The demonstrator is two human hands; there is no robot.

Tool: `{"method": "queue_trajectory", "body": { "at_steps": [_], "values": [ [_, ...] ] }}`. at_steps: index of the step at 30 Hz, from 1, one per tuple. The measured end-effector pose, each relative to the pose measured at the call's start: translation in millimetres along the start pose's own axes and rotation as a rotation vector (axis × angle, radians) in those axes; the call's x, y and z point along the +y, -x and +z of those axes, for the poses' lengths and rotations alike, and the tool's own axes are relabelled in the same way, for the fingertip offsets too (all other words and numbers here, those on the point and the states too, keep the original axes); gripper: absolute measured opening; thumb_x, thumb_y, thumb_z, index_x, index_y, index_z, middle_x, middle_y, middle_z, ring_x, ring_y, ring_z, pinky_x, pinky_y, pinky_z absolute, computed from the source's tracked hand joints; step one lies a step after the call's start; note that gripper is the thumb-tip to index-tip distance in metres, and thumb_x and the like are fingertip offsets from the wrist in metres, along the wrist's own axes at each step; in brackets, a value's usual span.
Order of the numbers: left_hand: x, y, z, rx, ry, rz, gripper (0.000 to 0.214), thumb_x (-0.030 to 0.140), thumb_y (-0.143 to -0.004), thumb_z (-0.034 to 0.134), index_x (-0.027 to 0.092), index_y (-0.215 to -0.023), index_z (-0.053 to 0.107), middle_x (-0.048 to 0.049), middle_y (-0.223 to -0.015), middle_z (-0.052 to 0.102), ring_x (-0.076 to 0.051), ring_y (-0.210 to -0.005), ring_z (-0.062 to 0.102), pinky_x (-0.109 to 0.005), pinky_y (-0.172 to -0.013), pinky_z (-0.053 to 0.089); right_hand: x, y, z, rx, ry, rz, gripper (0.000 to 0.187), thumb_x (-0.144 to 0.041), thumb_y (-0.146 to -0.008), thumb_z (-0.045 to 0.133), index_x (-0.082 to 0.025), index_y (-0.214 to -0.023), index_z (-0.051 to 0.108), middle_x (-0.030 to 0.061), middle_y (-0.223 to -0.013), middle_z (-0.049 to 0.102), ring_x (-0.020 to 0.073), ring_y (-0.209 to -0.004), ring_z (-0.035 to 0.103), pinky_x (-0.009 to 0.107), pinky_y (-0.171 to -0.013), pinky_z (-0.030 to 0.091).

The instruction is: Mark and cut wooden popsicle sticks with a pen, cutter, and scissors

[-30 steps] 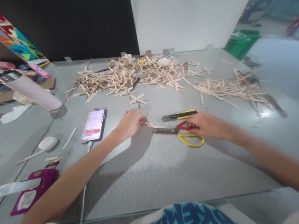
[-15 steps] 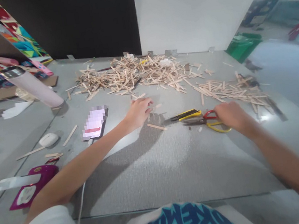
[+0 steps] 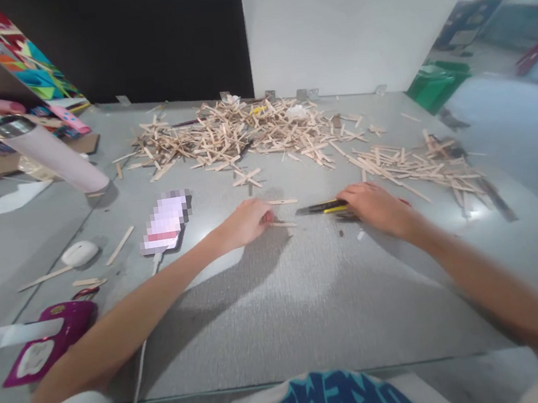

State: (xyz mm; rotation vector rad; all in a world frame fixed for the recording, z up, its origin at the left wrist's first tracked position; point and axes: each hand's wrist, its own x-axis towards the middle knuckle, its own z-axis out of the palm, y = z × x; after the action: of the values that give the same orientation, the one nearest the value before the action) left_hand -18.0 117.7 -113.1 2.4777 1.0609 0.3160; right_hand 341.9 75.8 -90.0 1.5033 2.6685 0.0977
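My left hand (image 3: 246, 222) is closed, its fingertips pinching a small flat wooden stick (image 3: 284, 201) that points right. Just below it, another stick (image 3: 283, 225) lies on the table, partly hidden by the fingers. My right hand (image 3: 376, 207) is closed over the handle of a yellow and black utility knife (image 3: 323, 207), whose blade points left toward the stick. Under the same hand are the scissors, mostly hidden, with a bit of red handle (image 3: 405, 202) showing. A small crossed set of sticks (image 3: 247, 178) lies beyond my left hand.
A big heap of wooden sticks (image 3: 218, 135) spreads along the back, with a looser pile (image 3: 395, 166) at right. To the left are a phone (image 3: 166, 223) on a cable, a white earbud case (image 3: 79, 254), a pink bottle (image 3: 52, 153) and a purple device (image 3: 52, 341).
My left hand has drawn back from the crossed sticks and now has a stick. My right hand has moved left from the scissors' handles onto the utility knife.
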Motion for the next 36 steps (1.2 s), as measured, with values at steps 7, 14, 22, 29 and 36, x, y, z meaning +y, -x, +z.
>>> {"method": "queue_trajectory", "body": {
  "at_steps": [7, 14, 22, 29, 36],
  "values": [
    [-4.3, -2.1, -8.7, 0.118, 0.061, -0.06, 0.012, 0.01, -0.1, 0.068, 0.016, -0.105, 0.077, -0.0051, -0.083, 0.077, -0.022, -0.078, 0.073, -0.033, -0.081, 0.052, 12.9, 0.2, -0.3, 0.051, 0.133, 0.315, 0.038, 0.001, -0.101, 0.041, -0.01, -0.116, 0.074, 0.0252, -0.121, 0.075, 0.0381, -0.117, 0.068, 0.045, -0.096, 0.048],
    [22.9, -7.7, 4.3, 0.175, 0.095, 0.08, 0.012, 0.019, -0.103, 0.073, 0.021, -0.115, 0.076, -0.0062, -0.101, 0.079, -0.023, -0.101, 0.075, -0.035, -0.095, 0.055, -42.2, -18.5, -8.9, 0.239, -0.381, -0.16, 0.036, -0.031, -0.116, 0.053, -0.018, -0.145, 0.071, 0.0158, -0.142, 0.075, 0.0325, -0.134, 0.067, 0.049, -0.116, 0.051],
    [-3.1, -10.3, -1.0, 0.145, -0.034, 0.12, 0.029, 0.024, -0.114, 0.055, 0.02, -0.136, 0.073, -0.0121, -0.12, 0.081, -0.028, -0.118, 0.073, -0.039, -0.103, 0.053, -72.8, -42.8, -10.7, 0.207, -0.47, -0.168, 0.025, -0.016, -0.111, 0.061, -0.016, -0.098, 0.083, 0.0135, -0.103, 0.076, 0.027, -0.101, 0.068, 0.039, -0.092, 0.051],
    [-24.3, -9.7, -5.5, 0.062, -0.196, 0.092, 0.032, 0.013, -0.108, 0.052, 0.023, -0.11, 0.083, -0.0091, -0.111, 0.083, -0.027, -0.114, 0.072, -0.04, -0.105, 0.048, -100.4, -27.8, -7.0, 0.04, -0.476, -0.386, 0.021, -0.01, -0.108, 0.062, -0.017, -0.097, 0.079, 0.0081, -0.093, 0.076, 0.0237, -0.094, 0.066, 0.035, -0.086, 0.047],
    [-15.0, -9.2, -5.9, 0.052, -0.344, 0.029, 0.038, -0.001, -0.097, 0.053, 0.019, -0.111, 0.082, -0.0146, -0.126, 0.078, -0.032, -0.131, 0.066, -0.044, -0.113, 0.043, -112.9, -31.9, 2.0, -0.003, -0.296, -0.387, 0.033, -0.009, -0.109, 0.057, -0.017, -0.083, 0.075, 0.0091, -0.086, 0.074, 0.0239, -0.087, 0.062, 0.035, -0.081, 0.044]
  ]
}}
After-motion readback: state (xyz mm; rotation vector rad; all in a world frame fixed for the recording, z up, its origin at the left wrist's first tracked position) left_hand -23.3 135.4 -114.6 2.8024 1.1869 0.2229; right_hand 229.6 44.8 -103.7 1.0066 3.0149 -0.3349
